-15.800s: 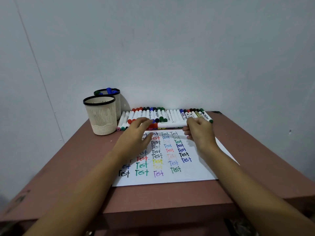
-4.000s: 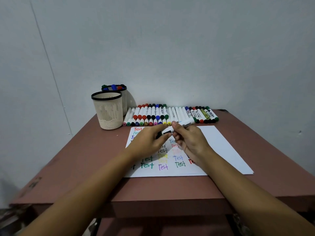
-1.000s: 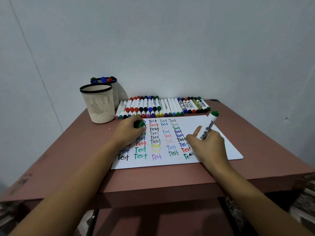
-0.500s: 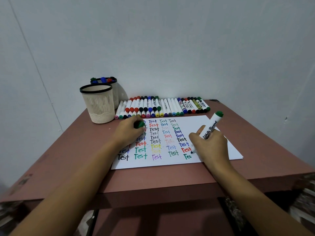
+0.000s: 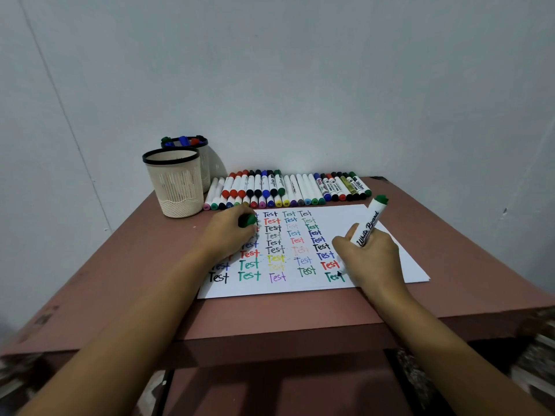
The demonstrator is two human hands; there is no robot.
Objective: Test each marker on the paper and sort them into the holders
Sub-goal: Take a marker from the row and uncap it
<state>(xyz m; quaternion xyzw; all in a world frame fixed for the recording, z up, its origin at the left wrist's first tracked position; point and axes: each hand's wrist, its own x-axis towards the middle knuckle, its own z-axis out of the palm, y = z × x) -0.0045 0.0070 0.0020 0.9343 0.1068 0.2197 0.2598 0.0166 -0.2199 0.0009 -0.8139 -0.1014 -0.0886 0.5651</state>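
Observation:
My right hand (image 5: pixel 371 259) grips a green whiteboard marker (image 5: pixel 370 225), its tip down on the white paper (image 5: pixel 399 259) at a green "Test" in the bottom row. My left hand (image 5: pixel 229 235) rests on the paper's left part and holds the green cap (image 5: pixel 247 220). The sheet carries columns of "Test" in several colours. A row of several markers (image 5: pixel 285 190) lies along the paper's far edge. Two cream mesh holders stand at the back left: the near holder (image 5: pixel 175 183) shows no markers, the far holder (image 5: pixel 192 145) has a few in it.
The brown table (image 5: pixel 144 265) stands against a grey wall, its front edge close to me. Bare tabletop shows left of the paper and to its right.
My right hand has written further along the green "Test" in the bottom row, moving slightly right. My left hand stays on the paper with the cap.

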